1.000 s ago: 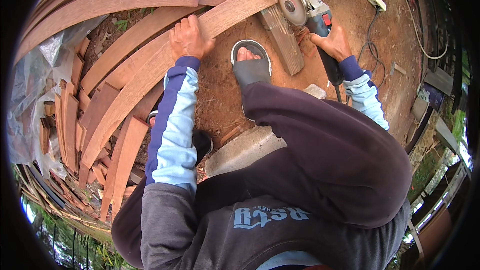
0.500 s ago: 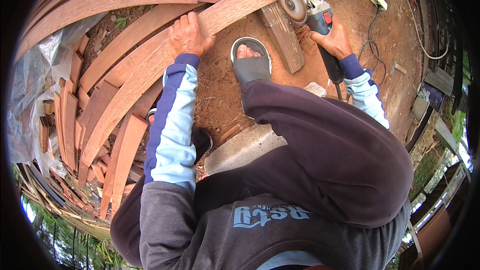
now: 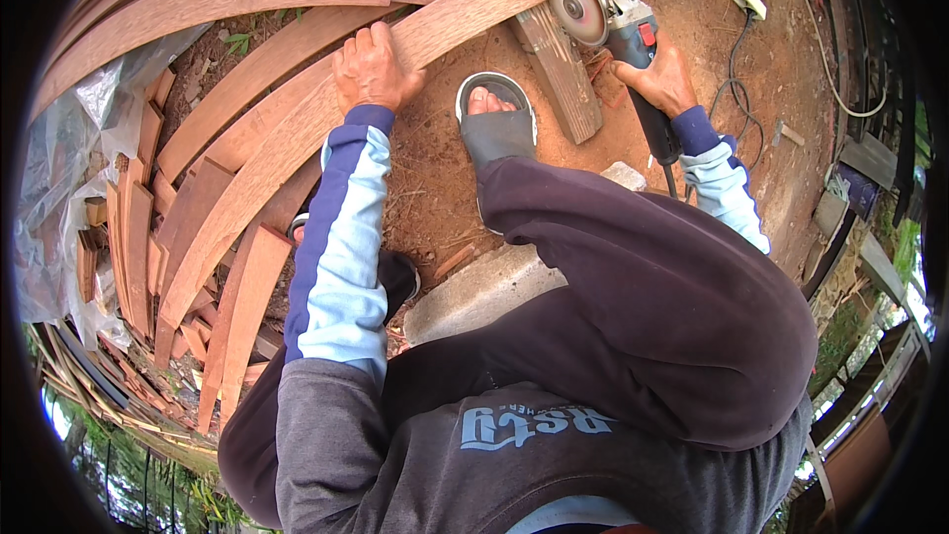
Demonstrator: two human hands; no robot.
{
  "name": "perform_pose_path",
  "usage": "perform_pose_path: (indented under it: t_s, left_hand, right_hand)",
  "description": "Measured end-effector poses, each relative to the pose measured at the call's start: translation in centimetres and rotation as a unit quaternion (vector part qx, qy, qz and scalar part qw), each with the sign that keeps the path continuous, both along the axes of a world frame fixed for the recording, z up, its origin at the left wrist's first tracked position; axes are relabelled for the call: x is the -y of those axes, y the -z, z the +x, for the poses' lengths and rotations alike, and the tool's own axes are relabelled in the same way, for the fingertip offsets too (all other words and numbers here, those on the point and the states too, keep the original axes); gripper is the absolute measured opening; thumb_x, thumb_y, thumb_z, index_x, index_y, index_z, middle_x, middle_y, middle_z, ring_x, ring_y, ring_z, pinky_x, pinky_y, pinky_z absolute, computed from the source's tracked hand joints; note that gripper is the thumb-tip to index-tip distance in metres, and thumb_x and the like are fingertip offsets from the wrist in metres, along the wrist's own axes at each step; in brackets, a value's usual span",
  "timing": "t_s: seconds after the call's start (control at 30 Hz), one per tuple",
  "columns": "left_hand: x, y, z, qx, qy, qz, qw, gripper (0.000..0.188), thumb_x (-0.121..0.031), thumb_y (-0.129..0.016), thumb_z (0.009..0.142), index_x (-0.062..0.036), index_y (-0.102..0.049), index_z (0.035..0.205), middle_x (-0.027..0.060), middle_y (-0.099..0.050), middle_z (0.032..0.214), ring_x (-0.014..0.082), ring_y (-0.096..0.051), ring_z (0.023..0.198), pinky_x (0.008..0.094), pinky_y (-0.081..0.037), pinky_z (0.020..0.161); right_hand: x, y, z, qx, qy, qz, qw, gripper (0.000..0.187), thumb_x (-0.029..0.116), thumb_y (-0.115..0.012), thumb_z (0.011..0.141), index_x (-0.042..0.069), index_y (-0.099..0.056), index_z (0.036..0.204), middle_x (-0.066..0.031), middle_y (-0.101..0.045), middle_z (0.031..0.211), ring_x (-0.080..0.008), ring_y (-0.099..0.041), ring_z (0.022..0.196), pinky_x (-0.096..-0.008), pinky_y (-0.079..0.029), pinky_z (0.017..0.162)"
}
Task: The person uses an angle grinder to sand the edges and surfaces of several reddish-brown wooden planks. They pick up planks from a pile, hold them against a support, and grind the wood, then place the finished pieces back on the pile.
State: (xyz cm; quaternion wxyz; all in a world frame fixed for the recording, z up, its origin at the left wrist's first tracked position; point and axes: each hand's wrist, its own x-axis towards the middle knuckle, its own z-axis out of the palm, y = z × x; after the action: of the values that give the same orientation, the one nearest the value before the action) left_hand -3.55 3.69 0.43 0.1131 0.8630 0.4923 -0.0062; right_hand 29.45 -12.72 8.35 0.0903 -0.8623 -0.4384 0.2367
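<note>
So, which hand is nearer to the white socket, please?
Right. The right hand, around the grinder, is below-left of the socket; the left hand, on the long plank, is farther left.

There's 1 pwr. grinder [image 3: 629,43], 1 disc [image 3: 577,7] & 1 elec. socket [image 3: 746,1].

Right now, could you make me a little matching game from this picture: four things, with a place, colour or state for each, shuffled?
Things:
1. left hand
2. right hand
3. plastic sheet
4. power socket

Descriptions:
A. white, with a dark cord
B. on the long curved plank
C. wrinkled, at the far left
D. wrapped around the angle grinder

Pairs: 1-B, 2-D, 3-C, 4-A.
</note>
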Motion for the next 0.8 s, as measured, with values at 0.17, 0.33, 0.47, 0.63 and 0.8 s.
perform_pose_path:
  t_s: [0.17,0.33,0.47,0.63,0.8]
  left_hand:
    - [0.1,-0.3,0.1,0.009,-0.007,-0.003,1.0,0.06,-0.036,-0.084,0.058,-0.0065,-0.055,0.101,0.0147,-0.063,0.101,0.0318,-0.06,0.098,0.0427,-0.046,0.086]
    - [0.1,-0.5,0.1,0.008,-0.009,-0.005,1.0,0.06,-0.036,-0.085,0.058,-0.0065,-0.055,0.101,0.0146,-0.063,0.101,0.0316,-0.06,0.098,0.0425,-0.046,0.086]
    - [0.1,-0.5,0.1,0.012,-0.009,-0.003,1.0,0.059,-0.035,-0.085,0.057,-0.0066,-0.055,0.1,0.0144,-0.063,0.101,0.0317,-0.061,0.097,0.0425,-0.046,0.086]
    - [-0.1,0.1,-0.1,0.005,0.0,0.0,1.0,0.063,-0.039,-0.083,0.058,-0.0073,-0.056,0.105,0.0125,-0.062,0.099,0.0294,-0.061,0.097,0.0419,-0.045,0.086]
    - [0.0,0.4,0.0,-0.002,-0.004,0.003,1.0,0.063,-0.038,-0.083,0.057,-0.0071,-0.056,0.105,0.0128,-0.062,0.1,0.0295,-0.061,0.097,0.0413,-0.045,0.086]
  right_hand:
    - [0.0,0.0,0.0,0.003,0.001,-0.006,1.0,0.065,0.031,-0.079,0.063,-0.004,-0.058,0.113,-0.0199,-0.068,0.093,-0.0303,-0.067,0.082,-0.04,-0.053,0.076]
    - [-0.2,-0.3,-0.3,-0.016,0.01,-0.001,1.0,0.062,0.03,-0.078,0.063,-0.004,-0.059,0.11,-0.0194,-0.068,0.091,-0.0295,-0.067,0.08,-0.0396,-0.053,0.075]
    - [0.0,0.1,0.0,-0.009,-0.001,0.004,1.0,0.062,0.03,-0.078,0.063,-0.004,-0.059,0.11,-0.0194,-0.068,0.091,-0.0286,-0.067,0.08,-0.0392,-0.053,0.075]
    - [0.1,0.3,0.1,0.008,-0.01,0.0,1.0,0.061,0.03,-0.077,0.063,-0.004,-0.059,0.11,-0.0189,-0.068,0.09,-0.0277,-0.067,0.08,-0.0389,-0.053,0.074]
    - [-0.5,-0.9,-0.7,-0.013,-0.006,0.017,1.0,0.061,0.032,-0.076,0.064,-0.011,-0.057,0.103,-0.0262,-0.066,0.086,-0.035,-0.068,0.078,-0.0411,-0.055,0.071]
